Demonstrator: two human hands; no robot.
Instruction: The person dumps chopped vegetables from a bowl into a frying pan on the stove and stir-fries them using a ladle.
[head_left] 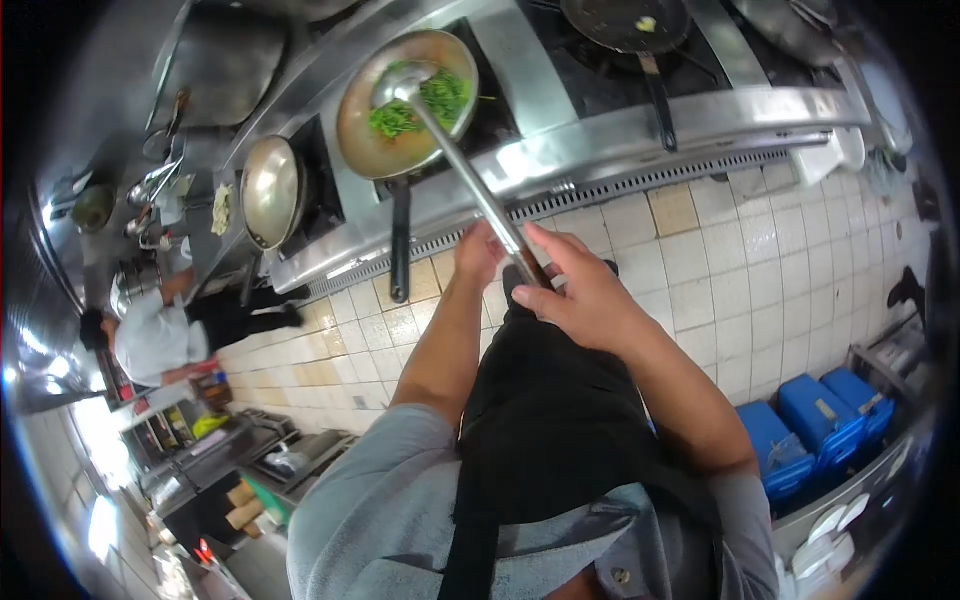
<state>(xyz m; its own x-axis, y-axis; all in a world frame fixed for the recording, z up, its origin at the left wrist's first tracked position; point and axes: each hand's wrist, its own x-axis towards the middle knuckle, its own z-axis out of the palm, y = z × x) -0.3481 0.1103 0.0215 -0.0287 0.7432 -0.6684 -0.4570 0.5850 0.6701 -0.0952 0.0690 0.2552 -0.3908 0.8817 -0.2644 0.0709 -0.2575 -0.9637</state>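
Note:
My right hand (575,290) is closed around the lower, dark-ended part of a long metal ladle (465,170). The ladle slants up and left, and its round bowl rests in a pan (357,135) among chopped green vegetables (445,97). Close beside the handle, my left hand (480,255) is loosely bent and part open. It appears to hold nothing, though its far fingers are partly hidden. The pan sits on the stove, its black handle pointing towards me.
An uncovered pan (272,192) stands on the stove to the left. A dark frying pan (628,22) with a small yellowish piece sits on the right. Behind the metal stove edge (640,130) runs a tiled floor. Another person (165,335) works at far left. Blue bins (822,415) stand at lower right.

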